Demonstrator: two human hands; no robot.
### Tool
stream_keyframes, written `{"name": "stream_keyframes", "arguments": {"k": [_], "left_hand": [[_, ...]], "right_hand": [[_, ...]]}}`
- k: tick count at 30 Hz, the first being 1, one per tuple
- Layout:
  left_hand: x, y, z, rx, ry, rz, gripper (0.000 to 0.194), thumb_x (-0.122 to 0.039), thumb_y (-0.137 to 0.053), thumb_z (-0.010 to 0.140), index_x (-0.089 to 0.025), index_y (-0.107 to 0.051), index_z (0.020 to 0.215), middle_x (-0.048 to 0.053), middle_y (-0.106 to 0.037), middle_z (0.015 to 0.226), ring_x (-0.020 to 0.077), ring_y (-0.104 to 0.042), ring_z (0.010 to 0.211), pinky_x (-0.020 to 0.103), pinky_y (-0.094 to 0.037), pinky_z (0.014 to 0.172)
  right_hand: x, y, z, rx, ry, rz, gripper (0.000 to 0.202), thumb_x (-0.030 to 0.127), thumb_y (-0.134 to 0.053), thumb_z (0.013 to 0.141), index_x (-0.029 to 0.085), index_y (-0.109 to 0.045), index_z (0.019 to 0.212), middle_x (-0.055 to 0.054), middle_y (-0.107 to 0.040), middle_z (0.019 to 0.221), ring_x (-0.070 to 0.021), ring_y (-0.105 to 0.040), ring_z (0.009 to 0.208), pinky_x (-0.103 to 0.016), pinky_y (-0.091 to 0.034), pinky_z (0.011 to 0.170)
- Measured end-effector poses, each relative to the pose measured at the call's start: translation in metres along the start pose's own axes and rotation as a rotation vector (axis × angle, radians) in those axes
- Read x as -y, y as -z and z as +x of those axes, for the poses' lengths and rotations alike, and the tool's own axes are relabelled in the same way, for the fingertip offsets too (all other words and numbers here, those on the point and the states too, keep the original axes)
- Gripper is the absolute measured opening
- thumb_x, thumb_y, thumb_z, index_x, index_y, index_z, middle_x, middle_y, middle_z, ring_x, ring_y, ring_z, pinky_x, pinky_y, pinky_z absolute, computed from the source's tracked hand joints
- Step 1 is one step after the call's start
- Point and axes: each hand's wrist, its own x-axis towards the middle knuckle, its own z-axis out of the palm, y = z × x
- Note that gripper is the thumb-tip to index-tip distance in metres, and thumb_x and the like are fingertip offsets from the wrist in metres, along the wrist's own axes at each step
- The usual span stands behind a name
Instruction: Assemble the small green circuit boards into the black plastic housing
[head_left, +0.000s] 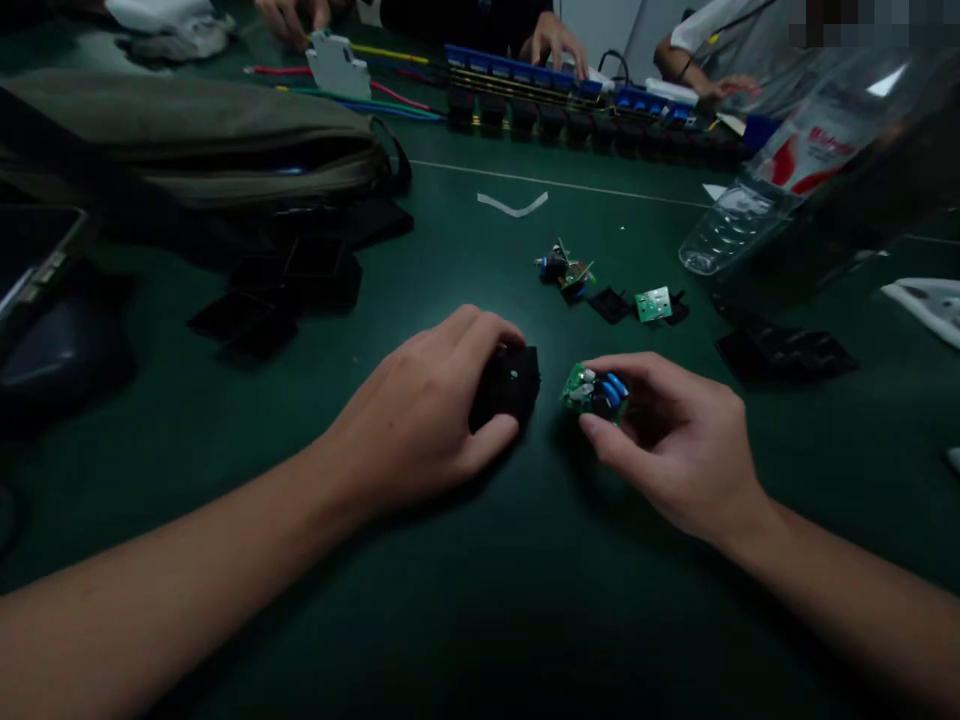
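Note:
My left hand [431, 400] is wrapped round a black plastic housing [521, 385] low over the green table [450, 620]. Part of the housing is hidden under my fingers. Just to the right, my right hand [686, 440] pinches a small green circuit board [596, 388] between thumb and fingers. Blue and pale components stick out of that board. A narrow gap separates the board from the housing. Beyond my hands lie a loose cluster of electronic parts [564, 268], a small black cover [611, 305] and a bare green board [654, 304].
A clear plastic bottle [750, 215] leans at the right. Black plastic casings [322, 265] and an olive fabric bag [225, 130] lie at the left. Across the table, other people's hands [559, 42] are near a row of blue and black modules [525, 80] with wires.

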Motion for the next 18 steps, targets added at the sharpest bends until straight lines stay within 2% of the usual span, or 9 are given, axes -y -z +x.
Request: {"name": "stream_keyframes", "arguments": {"k": [8,13,18], "left_hand": [[-0.002,0.002,-0.012,0.128,0.016,-0.067,0.048,-0.045,-0.065,0.076,-0.031,-0.057,0.122,0.006,-0.061,0.117,0.0323,-0.06,0.114,0.047,-0.053,0.099],[-0.004,0.003,-0.009,0.058,-0.008,-0.028,0.043,-0.042,-0.062,0.078,-0.026,-0.058,0.118,0.007,-0.061,0.112,0.0296,-0.06,0.108,0.046,-0.052,0.096],[-0.01,0.005,-0.009,-0.019,-0.058,0.036,0.041,-0.036,-0.061,0.078,-0.019,-0.057,0.116,0.01,-0.06,0.112,0.0292,-0.06,0.105,0.044,-0.052,0.093]], "right_hand": [[0.014,0.001,-0.008,0.03,0.006,-0.033,0.033,0.028,-0.071,0.082,0.028,-0.07,0.115,0.0,-0.064,0.071,-0.0125,-0.052,0.051,-0.026,-0.045,0.045],[0.011,0.001,-0.008,0.018,0.018,-0.073,0.029,0.031,-0.07,0.083,0.025,-0.072,0.111,-0.001,-0.066,0.074,-0.0129,-0.055,0.056,-0.027,-0.048,0.053],[0.005,-0.001,-0.008,-0.053,0.016,-0.069,0.028,0.035,-0.069,0.083,0.018,-0.074,0.105,-0.003,-0.07,0.082,-0.0136,-0.057,0.061,-0.029,-0.049,0.06]]}}
